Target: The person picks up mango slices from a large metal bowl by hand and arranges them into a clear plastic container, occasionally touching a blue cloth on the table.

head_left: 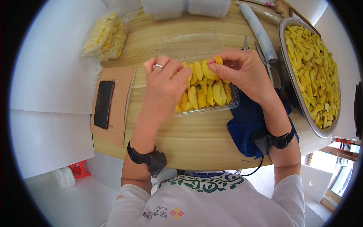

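Yellow fruit slices (206, 92) filled a clear plastic tray (231, 105) that sat near the middle of the round wooden table (196, 132), its hinged lid (191, 45) thrown open toward the far side. Both hands were at the tray. The left hand (164, 85), with a ring on one finger, lay over the tray's left part, fingers curled down onto the slices; whether its grip had closed on any piece could not be told. The right hand (244, 72) hovered over the tray's far right corner, thumb and forefinger pinched together on a single slice (218, 60) held just above the others. Each wrist wore a black band.

A blue cloth (245, 125) lay under the right forearm, touching the tray's right end. To the right stood a large metal basin (293, 94) heaped with more slices. Between the basin and the tray lay a roll of plastic film (259, 32) and scissors (269, 70). At the left of the table, a dark phone (103, 104) rested on a piece of cardboard (121, 109), and farther back lay a filled, closed box of slices (106, 36).
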Available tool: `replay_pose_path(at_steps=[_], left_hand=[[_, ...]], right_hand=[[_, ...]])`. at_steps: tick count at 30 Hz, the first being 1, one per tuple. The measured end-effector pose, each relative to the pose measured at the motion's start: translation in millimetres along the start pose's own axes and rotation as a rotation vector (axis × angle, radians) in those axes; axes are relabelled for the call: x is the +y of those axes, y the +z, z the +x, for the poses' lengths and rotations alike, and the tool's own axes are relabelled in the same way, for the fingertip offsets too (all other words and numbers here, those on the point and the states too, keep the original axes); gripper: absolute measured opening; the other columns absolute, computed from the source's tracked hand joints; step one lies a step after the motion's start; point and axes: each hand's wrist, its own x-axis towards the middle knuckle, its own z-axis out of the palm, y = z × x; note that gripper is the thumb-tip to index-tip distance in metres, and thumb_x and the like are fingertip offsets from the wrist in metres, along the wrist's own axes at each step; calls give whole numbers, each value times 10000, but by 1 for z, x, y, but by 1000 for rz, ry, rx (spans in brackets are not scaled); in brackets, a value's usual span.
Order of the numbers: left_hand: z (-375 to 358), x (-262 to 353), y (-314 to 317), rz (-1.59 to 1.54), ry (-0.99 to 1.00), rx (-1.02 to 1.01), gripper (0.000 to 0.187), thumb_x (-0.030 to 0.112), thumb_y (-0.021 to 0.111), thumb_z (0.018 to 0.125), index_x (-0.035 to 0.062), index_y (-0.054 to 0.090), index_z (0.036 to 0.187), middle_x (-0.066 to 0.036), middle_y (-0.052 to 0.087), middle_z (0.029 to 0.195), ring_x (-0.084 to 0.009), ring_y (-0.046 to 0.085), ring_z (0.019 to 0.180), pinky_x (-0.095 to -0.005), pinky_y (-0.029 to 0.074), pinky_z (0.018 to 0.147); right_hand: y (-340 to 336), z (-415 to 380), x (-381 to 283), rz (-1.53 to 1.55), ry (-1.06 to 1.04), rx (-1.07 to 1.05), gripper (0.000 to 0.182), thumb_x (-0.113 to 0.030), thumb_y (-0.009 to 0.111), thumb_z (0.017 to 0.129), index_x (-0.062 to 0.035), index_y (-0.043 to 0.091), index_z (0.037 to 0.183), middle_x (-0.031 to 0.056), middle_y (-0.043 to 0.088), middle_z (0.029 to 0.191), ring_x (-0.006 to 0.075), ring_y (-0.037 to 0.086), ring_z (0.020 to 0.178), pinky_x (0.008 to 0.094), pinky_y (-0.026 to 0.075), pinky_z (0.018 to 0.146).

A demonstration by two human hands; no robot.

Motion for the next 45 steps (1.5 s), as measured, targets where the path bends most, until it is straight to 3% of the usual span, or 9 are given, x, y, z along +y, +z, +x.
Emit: replay_pose_path(at_steps=[11, 14, 22, 31, 45], left_hand=[[4, 5, 3, 0, 108, -47, 175, 43, 679, 690, 65, 640, 859, -27, 560, 889, -215, 543, 924, -400, 389, 928], [4, 6, 4, -18, 97, -42, 183, 31, 721, 728, 73, 682, 901, -24, 633, 919, -220, 580, 903, -377, 392, 870], [0, 7, 5, -137, -71, -34, 209, 79, 758, 798, 84, 676, 990, -33, 677, 971, -237, 592, 951, -388, 370, 928], [2, 9, -7, -243, -177, -131, 379, 174, 816, 733, 78, 648, 1059, -48, 665, 1006, -249, 565, 1009, -404, 338, 969], [-1, 7, -4, -233, -215, -148, 398, 113, 812, 726, 85, 646, 1087, -34, 673, 1015, -216, 605, 922, -364, 355, 954]], right_hand=[[-1, 0, 0, -34, 0, -1, 190, -116, 746, 893, 66, 718, 938, -1, 671, 740, 23, 556, 691, 213, 482, 618], [-1, 0, 2, -32, -14, 7, 194, -122, 741, 896, 67, 717, 932, -2, 667, 735, 23, 551, 684, 213, 479, 610], [-3, 2, 4, -24, -23, 20, 201, -129, 742, 896, 66, 719, 939, -1, 668, 730, 22, 551, 677, 212, 479, 605], [-5, 1, 4, -31, -27, 51, 218, -149, 740, 899, 62, 722, 951, 0, 668, 733, 23, 560, 674, 208, 473, 592], [-10, 5, 5, 0, 21, 71, 196, -158, 739, 905, 17, 727, 992, -22, 641, 741, 26, 566, 664, 197, 440, 561]])
